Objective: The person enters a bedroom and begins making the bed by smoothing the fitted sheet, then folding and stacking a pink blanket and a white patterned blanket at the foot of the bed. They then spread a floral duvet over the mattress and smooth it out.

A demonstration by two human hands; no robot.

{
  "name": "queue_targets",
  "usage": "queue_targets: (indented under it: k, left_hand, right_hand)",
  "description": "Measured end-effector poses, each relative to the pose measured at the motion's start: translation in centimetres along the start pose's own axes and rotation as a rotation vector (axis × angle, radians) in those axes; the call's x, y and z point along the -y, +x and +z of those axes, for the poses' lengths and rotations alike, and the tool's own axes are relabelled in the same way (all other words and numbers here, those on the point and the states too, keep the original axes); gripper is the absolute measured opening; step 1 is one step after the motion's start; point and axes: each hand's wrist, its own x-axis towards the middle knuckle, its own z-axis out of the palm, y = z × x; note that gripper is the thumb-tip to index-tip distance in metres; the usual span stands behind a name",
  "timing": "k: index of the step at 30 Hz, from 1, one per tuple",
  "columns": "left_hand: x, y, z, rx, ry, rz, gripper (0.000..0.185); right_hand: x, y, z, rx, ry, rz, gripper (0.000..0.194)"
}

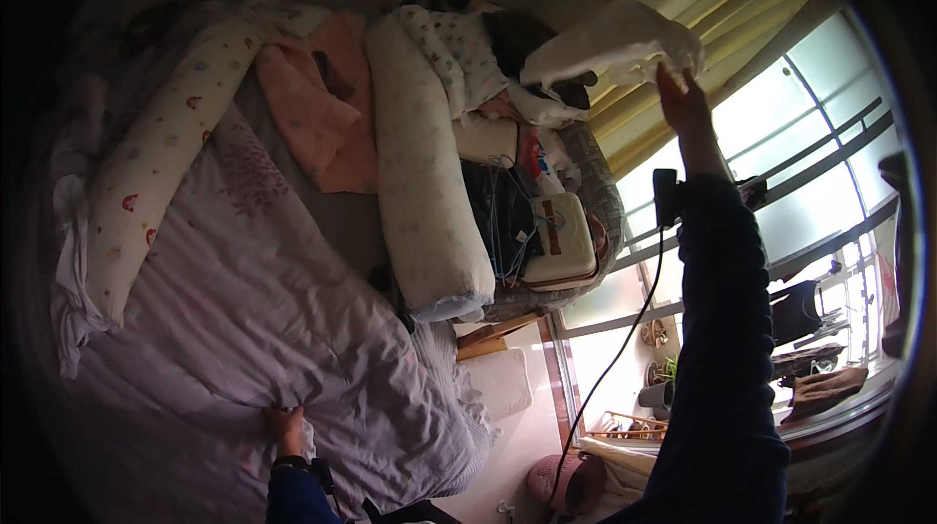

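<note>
My right hand [685, 103] is raised at the upper right, with its fingers at the end of a white cloth [622, 41]. The cloth stretches out in the air to the left, over the pile on an armchair. At the lower left, my left hand [284, 430] grips the pale purple quilt [293, 326] on the bed, and folds run out from it. A bit of white fabric [308, 440] shows beside that wrist; what it belongs to is unclear. The fingertips of my left hand are partly hidden in the folds.
A long white bolster [428, 180] lies between the bed and the armchair [613, 195]. On the chair are a cream case [562, 238] and blue hangers [505, 231]. A patterned pillow [168, 151] and pink cloth [329, 114] lie on the bed. A black cable [618, 356] hangs from my right wrist.
</note>
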Motion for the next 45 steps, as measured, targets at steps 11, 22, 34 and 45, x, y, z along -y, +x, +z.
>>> queue_targets:
  k: [11,22,34,45]
  left_hand:
    - [-1.3,1.5,-1.8,0.180,0.145,0.105,0.080]
    - [-3.0,1.3,-2.5,0.190,0.129,0.066,0.083]
    - [-1.6,1.6,-1.5,0.154,0.042,0.110,0.078]
    - [-2.1,1.8,-2.0,0.264,0.013,0.061,0.073]
  right_hand:
    - [-36.9,-10.2,-5.0,0.052,-0.326,0.568,0.029]
    - [-61.2,-23.4,-5.1,0.120,-1.870,-0.039,0.053]
    - [-42.7,-26.3,-3.3,-0.162,-0.543,0.625,0.035]
    - [-34.3,-24.4,-1.4,-0.041,0.003,0.726,0.022]
